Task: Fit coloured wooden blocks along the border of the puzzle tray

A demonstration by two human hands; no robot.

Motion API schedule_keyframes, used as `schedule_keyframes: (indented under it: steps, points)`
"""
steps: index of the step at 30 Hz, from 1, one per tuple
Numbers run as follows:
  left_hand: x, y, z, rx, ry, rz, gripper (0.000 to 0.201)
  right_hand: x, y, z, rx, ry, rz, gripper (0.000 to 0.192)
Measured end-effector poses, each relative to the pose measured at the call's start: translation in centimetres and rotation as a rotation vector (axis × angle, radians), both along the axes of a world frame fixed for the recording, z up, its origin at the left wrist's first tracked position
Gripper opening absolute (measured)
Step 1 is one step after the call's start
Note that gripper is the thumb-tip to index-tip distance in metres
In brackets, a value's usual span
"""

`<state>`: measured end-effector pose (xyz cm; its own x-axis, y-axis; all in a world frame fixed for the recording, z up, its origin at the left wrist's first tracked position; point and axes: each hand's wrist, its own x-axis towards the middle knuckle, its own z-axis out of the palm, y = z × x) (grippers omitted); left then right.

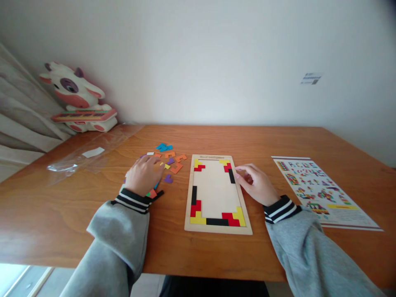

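A wooden puzzle board (218,185) lies flat in front of me. Yellow, red and black pieces sit along the inside of its frame, including a black bar (217,222) at the bottom; its middle is bare wood. My left hand (144,175) is over a loose heap of coloured puzzle pieces left of the board, fingers apart and partly covering it. Orange pieces (176,168), a purple piece (168,178), blue pieces (163,147) and a black piece (158,195) show around that hand. My right hand (256,181) rests at the board's right edge, thumb and forefinger apart, with nothing visible between them.
A printed pattern sheet (324,194) lies on the wooden table (123,243) at the right. Clear plastic wrapping (93,159) is spread at the left. Behind it stands a cow-shaped toy keyboard (83,103), beside a curtain (24,111) and against the wall.
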<state>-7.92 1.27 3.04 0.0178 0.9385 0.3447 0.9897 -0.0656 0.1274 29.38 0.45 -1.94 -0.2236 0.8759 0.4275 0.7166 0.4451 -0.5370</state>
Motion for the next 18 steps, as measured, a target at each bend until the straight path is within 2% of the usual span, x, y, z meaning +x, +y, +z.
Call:
schedule_keyframes:
  steps: [2, 5, 6, 8, 10, 13, 16, 18]
  points:
    - [-2.5, 0.0, 0.8, 0.011, -0.029, 0.149, 0.037, 0.0, 0.0, 0.0, -0.001, 0.009, 0.005, 0.022]
    - [-6.2, 0.1, 1.5, -0.193, -0.080, 0.326, 0.045, -0.1, 0.0, 0.0, 0.001, 0.013, 0.017, 0.020]
    - [-7.2, 0.1, 1.5, -0.251, -0.112, 0.370, 0.047, -0.1, 0.0, 0.0, 0.003, 0.014, 0.018, 0.020]
    - [-8.4, -0.1, 1.4, -0.310, -0.206, 0.366, 0.051, -0.2, 0.0, -0.1, 0.010, 0.017, 0.014, 0.020]
    - [-8.6, -0.6, 1.3, -0.325, -0.292, 0.290, 0.055, -0.2, 0.1, -0.1, 0.014, 0.017, 0.013, 0.019]
    - [-7.0, -2.0, 1.8, -0.373, -0.317, 0.036, 0.055, -0.2, 0.1, -0.2, 0.004, 0.011, 0.016, 0.018]
    - [-4.4, -3.3, 2.7, -0.492, -0.148, -0.238, 0.035, -0.2, 0.1, -0.2, -0.017, 0.009, 0.012, 0.018]
    - [-2.9, -3.8, 2.9, -0.492, -0.042, -0.393, 0.023, -0.2, 0.1, -0.1, -0.027, 0.015, 0.013, 0.019]
